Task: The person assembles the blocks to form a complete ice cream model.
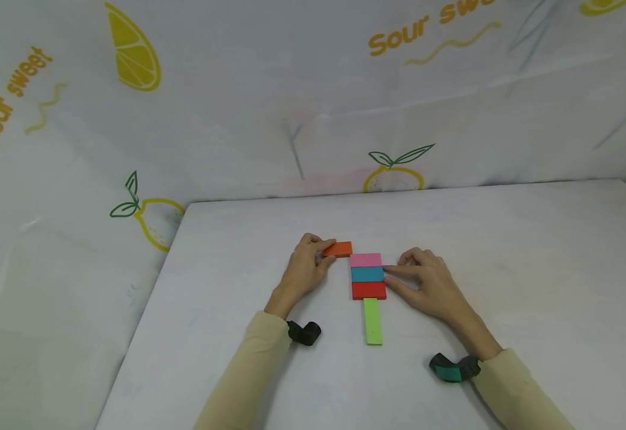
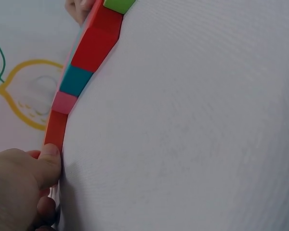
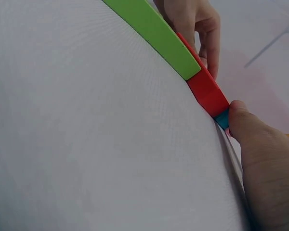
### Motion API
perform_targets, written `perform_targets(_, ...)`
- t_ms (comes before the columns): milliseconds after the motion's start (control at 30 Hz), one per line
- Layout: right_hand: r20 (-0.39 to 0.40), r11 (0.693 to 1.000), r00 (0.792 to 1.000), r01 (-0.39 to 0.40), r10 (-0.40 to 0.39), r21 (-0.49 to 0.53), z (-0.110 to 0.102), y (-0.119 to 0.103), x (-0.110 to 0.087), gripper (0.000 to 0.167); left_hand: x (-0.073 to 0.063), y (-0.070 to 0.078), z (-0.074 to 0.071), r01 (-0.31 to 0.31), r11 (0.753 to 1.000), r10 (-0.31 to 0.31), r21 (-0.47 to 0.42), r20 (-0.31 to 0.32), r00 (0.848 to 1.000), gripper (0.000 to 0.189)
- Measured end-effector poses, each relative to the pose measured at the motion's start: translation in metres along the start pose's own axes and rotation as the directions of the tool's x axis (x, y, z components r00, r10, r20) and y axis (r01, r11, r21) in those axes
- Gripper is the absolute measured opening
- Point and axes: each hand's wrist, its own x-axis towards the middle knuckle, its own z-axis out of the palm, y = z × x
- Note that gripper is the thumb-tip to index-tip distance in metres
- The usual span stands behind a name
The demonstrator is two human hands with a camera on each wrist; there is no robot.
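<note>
My left hand (image 1: pixel 303 267) pinches an orange block (image 1: pixel 340 249) between thumb and fingers, at the upper left of a column of blocks. From top to bottom the column has a pink block (image 1: pixel 365 260), a blue block (image 1: pixel 367 274) and a red block (image 1: pixel 369 290), lying side by side. A light green block (image 1: pixel 373 321) runs lengthwise down from the red one's lower edge. My right hand (image 1: pixel 430 283) touches the right end of the blue block with thumb and forefinger extended. In the left wrist view, the thumb lies against the orange block (image 2: pixel 56 129).
All the blocks lie on a white-covered table (image 1: pixel 533 251). Behind it hangs a pale sheet (image 1: pixel 238 119) printed with lemons and lettering. Dark devices are strapped at the left wrist (image 1: pixel 304 333) and the right wrist (image 1: pixel 453 368).
</note>
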Motion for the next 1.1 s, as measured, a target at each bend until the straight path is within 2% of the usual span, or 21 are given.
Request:
perform_targets(133,-0.006,1.000,1.000,0.002,-0.002,0.002,0.000,0.000,0.000,0.030,0.000,-0.001,-0.001,-0.006,1.000,0.006,-0.016,0.008,1.000,0.042)
perform_targets(333,0.013,1.000,1.000,-0.007,0.006,0.005,0.000,-0.002,0.001,0.031,0.000,-0.008,-0.007,0.036,0.998,-0.034,-0.059,0.029,0.999,0.050)
perform_targets(567,0.021,1.000,0.999,-0.024,0.024,-0.009,-0.002,-0.001,0.000,0.032,0.000,-0.012,-0.015,0.020,0.993,-0.014,-0.117,0.052,0.999,0.042)
perform_targets(700,0.019,1.000,1.000,-0.018,0.018,-0.004,-0.002,0.000,0.000,0.031,0.000,-0.012,-0.015,0.016,0.992,-0.008,-0.125,0.060,0.998,0.039)
perform_targets(833,0.028,1.000,0.999,-0.022,0.022,-0.007,-0.001,-0.001,0.000,0.031,-0.001,-0.011,-0.013,0.009,0.992,-0.004,-0.129,0.041,0.999,0.036)
perform_targets(1100,0.030,0.999,0.999,-0.028,0.029,-0.016,-0.003,-0.001,-0.001,0.031,0.001,-0.009,-0.010,0.024,0.992,-0.020,-0.124,0.038,0.999,0.033)
